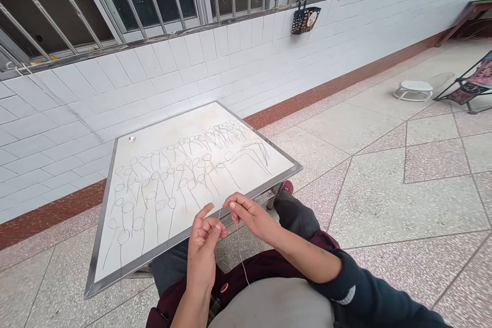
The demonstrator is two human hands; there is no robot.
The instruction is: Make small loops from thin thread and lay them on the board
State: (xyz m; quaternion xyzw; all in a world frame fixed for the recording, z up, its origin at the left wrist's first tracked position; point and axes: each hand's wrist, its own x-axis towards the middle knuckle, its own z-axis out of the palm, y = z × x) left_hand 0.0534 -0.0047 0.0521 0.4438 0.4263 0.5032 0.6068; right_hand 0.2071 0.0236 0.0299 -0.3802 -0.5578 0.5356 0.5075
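Observation:
Both hands are close together in front of my body, by the near edge of a white-topped table (207, 118). My left hand (205, 236) pinches a thin thread between thumb and forefinger. Just right of it and a little higher, my right hand (246, 212) pinches the same thread, a short stretch of which spans the gap. From my right hand the pale thread (241, 256) hangs down to my lap. On the tabletop lie several rows of thin dark looped strands (171, 203), each with a round loop and a tail.
A small white and red item (132, 139) lies at the table's far left corner. Behind the table stands a tiled wall with barred windows, where a black basket (305, 19) hangs. Farther right are a white stool (415, 87) and a folding chair (476, 82).

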